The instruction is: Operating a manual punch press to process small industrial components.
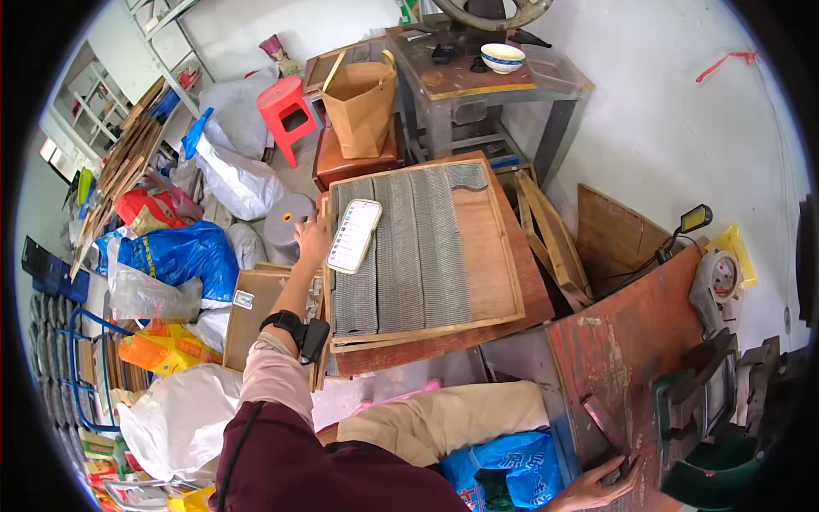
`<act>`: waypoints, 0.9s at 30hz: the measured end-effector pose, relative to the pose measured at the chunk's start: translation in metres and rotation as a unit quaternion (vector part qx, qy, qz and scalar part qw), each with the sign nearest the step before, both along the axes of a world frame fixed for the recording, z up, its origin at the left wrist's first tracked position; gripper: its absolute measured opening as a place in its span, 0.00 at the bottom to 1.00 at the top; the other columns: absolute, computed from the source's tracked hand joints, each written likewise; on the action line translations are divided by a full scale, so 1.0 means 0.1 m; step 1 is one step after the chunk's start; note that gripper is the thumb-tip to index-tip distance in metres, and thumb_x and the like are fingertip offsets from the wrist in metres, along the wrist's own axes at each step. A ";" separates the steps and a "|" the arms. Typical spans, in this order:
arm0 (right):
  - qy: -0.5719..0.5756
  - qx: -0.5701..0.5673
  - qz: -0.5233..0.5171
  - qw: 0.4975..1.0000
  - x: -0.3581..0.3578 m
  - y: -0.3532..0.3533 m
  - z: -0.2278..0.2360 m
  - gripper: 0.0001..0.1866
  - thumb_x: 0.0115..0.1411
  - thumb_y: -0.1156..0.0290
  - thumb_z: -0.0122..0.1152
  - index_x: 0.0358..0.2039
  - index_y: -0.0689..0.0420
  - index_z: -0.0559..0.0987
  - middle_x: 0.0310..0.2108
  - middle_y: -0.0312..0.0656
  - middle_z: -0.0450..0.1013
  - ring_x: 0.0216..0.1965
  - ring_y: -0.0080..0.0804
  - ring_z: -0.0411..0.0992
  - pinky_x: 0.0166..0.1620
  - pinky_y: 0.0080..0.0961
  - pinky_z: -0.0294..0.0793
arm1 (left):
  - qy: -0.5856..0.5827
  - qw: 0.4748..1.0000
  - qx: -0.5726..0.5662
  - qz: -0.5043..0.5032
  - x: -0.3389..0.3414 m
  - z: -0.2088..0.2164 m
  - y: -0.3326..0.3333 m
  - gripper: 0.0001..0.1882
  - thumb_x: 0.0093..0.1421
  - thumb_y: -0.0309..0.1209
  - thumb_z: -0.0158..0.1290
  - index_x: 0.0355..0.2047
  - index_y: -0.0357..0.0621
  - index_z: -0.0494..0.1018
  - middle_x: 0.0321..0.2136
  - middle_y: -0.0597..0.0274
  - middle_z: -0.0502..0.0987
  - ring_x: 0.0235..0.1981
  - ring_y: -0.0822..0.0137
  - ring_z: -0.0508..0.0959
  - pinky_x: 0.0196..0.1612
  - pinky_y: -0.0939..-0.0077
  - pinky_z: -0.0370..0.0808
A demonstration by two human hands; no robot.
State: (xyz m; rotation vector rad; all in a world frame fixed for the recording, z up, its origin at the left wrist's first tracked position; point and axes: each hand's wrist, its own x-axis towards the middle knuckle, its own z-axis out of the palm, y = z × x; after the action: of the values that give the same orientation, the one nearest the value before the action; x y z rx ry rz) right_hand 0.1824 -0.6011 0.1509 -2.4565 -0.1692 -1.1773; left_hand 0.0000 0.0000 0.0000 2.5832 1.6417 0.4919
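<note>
A shallow wooden tray (495, 282) lies in front of me, with rows of thin grey metal strips (418, 247) covering most of its base. On the strips at the left rests a phone (355, 236) in a pale case, its screen lit. Beside the tray's left edge, my left hand (312, 237) has its fingers spread, close to a round grey disc (288, 220) with a yellowish centre. I cannot tell if they touch. At the lower right, my right hand (595, 488) is closed at the worn red tabletop's (610, 358) edge, around something dark and small.
A green machine (712, 482) stands at the lower right, near a dial scale (723, 277). Behind the tray are a brown paper bag (362, 107), a red stool (286, 111) and a workbench (478, 81) with a bowl (502, 58). Sacks (192, 260) crowd the left.
</note>
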 end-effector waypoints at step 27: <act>0.038 0.014 -0.010 0.999 0.01 -0.16 -0.21 0.14 0.61 0.74 0.54 0.47 0.63 0.72 0.45 0.49 0.71 0.41 0.41 0.75 0.43 0.34 0.77 | -0.104 0.979 0.065 -0.163 1.28 0.29 -0.33 0.18 0.53 0.30 0.51 0.46 0.53 0.74 0.52 0.52 0.69 0.54 0.45 0.62 0.54 0.50 0.59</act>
State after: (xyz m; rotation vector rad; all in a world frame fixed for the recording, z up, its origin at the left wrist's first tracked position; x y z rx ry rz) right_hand 0.1831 -0.6173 0.1303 -2.4792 -0.1062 -1.0863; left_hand 0.1277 -0.0326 0.0289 2.7041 1.1287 0.8326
